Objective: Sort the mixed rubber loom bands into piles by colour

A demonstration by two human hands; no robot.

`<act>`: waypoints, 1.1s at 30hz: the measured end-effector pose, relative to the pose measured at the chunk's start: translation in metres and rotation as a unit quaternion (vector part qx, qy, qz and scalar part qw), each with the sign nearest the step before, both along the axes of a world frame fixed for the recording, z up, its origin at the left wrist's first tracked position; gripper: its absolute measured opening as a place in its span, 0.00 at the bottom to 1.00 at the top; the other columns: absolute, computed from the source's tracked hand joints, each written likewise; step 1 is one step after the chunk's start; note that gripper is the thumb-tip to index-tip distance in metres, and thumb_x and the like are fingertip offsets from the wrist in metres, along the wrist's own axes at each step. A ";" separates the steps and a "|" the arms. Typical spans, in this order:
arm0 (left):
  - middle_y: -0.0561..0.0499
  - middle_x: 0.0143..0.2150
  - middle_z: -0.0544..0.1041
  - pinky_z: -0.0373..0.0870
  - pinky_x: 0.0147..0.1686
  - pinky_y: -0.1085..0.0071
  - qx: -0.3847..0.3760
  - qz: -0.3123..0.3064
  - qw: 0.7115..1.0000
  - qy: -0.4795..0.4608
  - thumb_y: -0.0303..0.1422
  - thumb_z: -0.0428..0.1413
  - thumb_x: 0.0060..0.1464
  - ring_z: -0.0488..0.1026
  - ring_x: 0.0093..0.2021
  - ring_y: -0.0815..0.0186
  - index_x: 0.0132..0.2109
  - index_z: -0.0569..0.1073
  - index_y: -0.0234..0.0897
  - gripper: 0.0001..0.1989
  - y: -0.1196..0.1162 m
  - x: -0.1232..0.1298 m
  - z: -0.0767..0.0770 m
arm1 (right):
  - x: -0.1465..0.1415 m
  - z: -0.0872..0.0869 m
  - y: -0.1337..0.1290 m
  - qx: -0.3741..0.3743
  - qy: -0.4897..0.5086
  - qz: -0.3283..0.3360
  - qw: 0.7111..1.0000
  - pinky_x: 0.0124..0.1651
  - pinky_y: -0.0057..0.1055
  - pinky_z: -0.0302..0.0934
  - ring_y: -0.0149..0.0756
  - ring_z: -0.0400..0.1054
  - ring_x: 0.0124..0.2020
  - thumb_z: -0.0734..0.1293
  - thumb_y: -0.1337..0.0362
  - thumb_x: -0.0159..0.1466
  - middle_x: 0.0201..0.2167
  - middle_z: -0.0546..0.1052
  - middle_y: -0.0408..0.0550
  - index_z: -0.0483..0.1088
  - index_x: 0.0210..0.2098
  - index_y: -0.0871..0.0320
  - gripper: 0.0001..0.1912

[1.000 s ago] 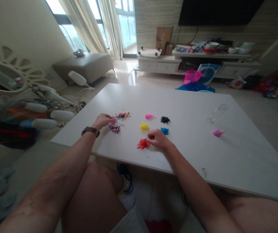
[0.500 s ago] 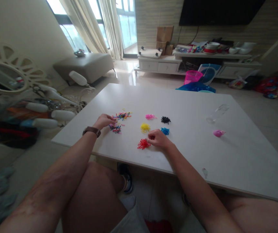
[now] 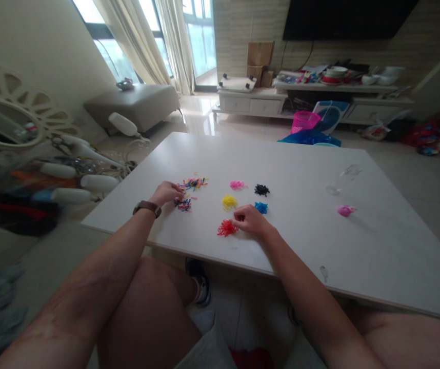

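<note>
My left hand point(image 3: 168, 192) dips its bunched fingertips into the mixed-colour rubber bands point(image 3: 183, 205) on the left of the table; whatever they pinch is too small to make out. More mixed bands point(image 3: 195, 183) lie just beyond it. Curled closed, my right hand point(image 3: 250, 219) rests at the right edge of the red rubber bands point(image 3: 226, 228), and its fingers hide what they may hold. Around it sit separate heaps: yellow bands point(image 3: 229, 202), pink bands point(image 3: 237, 185), black bands point(image 3: 262, 189) and blue bands point(image 3: 261, 207).
On the right of the white table point(image 3: 300, 241) are a clear plastic container point(image 3: 343, 179), a small pink object point(image 3: 346, 210) and, near the front edge, a small clear bag or piece point(image 3: 323, 273). A pink basket point(image 3: 303, 122) stands beyond the far edge.
My left hand has shifted very slightly to the right among the mixed bands. The right hand stays beside the red heap, and the heaps look the same.
</note>
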State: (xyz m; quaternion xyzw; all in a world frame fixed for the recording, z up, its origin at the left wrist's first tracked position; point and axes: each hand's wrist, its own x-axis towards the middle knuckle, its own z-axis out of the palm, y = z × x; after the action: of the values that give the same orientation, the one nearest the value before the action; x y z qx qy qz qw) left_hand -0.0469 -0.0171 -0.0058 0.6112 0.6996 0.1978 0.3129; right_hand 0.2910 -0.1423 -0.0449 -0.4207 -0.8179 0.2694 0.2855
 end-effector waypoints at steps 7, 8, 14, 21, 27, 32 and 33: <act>0.48 0.23 0.78 0.64 0.31 0.68 -0.007 -0.006 1.000 0.006 0.33 0.68 0.28 0.73 0.32 0.60 0.23 0.79 0.36 0.10 0.003 -0.003 -0.004 | 0.000 0.002 -0.001 0.002 0.001 0.002 1.000 0.31 0.30 0.44 0.27 0.52 0.23 0.65 0.60 0.60 0.18 0.60 0.38 0.57 0.18 0.57 0.18; 0.48 0.24 0.78 0.64 0.31 0.68 -0.005 -0.007 1.000 0.008 0.33 0.68 0.28 0.73 0.32 0.59 0.23 0.79 0.36 0.10 0.003 -0.004 -0.004 | 0.000 0.002 -0.001 0.004 0.003 0.003 1.000 0.31 0.30 0.44 0.27 0.52 0.23 0.65 0.60 0.60 0.18 0.60 0.38 0.57 0.18 0.57 0.18; 0.48 0.24 0.78 0.64 0.31 0.67 -0.002 -0.006 1.000 0.012 0.34 0.68 0.26 0.74 0.32 0.59 0.24 0.79 0.37 0.11 0.005 -0.005 -0.007 | 0.000 0.001 -0.001 0.001 0.005 0.002 1.000 0.31 0.31 0.44 0.27 0.51 0.23 0.66 0.61 0.60 0.18 0.60 0.38 0.57 0.18 0.57 0.18; 0.48 0.24 0.79 0.66 0.31 0.67 -0.010 -0.008 1.000 -0.005 0.34 0.69 0.26 0.74 0.31 0.59 0.24 0.79 0.36 0.11 0.004 -0.005 -0.006 | 0.000 0.003 -0.001 0.002 0.006 0.004 1.000 0.31 0.31 0.44 0.27 0.51 0.23 0.66 0.60 0.61 0.18 0.59 0.38 0.57 0.18 0.57 0.19; 0.49 0.24 0.79 0.65 0.31 0.68 -0.007 -0.012 1.000 0.004 0.34 0.68 0.29 0.74 0.32 0.60 0.25 0.80 0.36 0.11 0.004 -0.005 -0.006 | -0.001 0.003 -0.001 -0.001 0.004 0.001 1.000 0.31 0.30 0.44 0.27 0.52 0.23 0.65 0.60 0.60 0.18 0.59 0.38 0.56 0.18 0.56 0.18; 0.49 0.24 0.79 0.65 0.32 0.69 -0.012 -0.016 1.000 0.022 0.32 0.66 0.31 0.74 0.32 0.60 0.26 0.80 0.36 0.09 0.004 -0.004 -0.005 | -0.001 0.002 -0.001 0.001 0.013 0.004 1.000 0.30 0.30 0.44 0.27 0.52 0.23 0.65 0.60 0.60 0.17 0.59 0.38 0.56 0.18 0.57 0.18; 0.49 0.24 0.79 0.65 0.31 0.69 -0.011 -0.013 1.000 0.022 0.32 0.66 0.31 0.74 0.32 0.60 0.26 0.80 0.35 0.09 0.004 -0.004 -0.004 | -0.001 0.002 -0.001 0.002 0.013 0.004 1.000 0.30 0.30 0.44 0.27 0.52 0.23 0.65 0.61 0.60 0.17 0.59 0.38 0.56 0.18 0.57 0.18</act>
State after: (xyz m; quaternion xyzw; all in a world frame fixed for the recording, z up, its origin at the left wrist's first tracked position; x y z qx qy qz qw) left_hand -0.0506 -0.0131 -0.0102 0.6210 0.7006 0.1721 0.3065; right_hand 0.2904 -0.1437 -0.0431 -0.4129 -0.8167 0.2740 0.2955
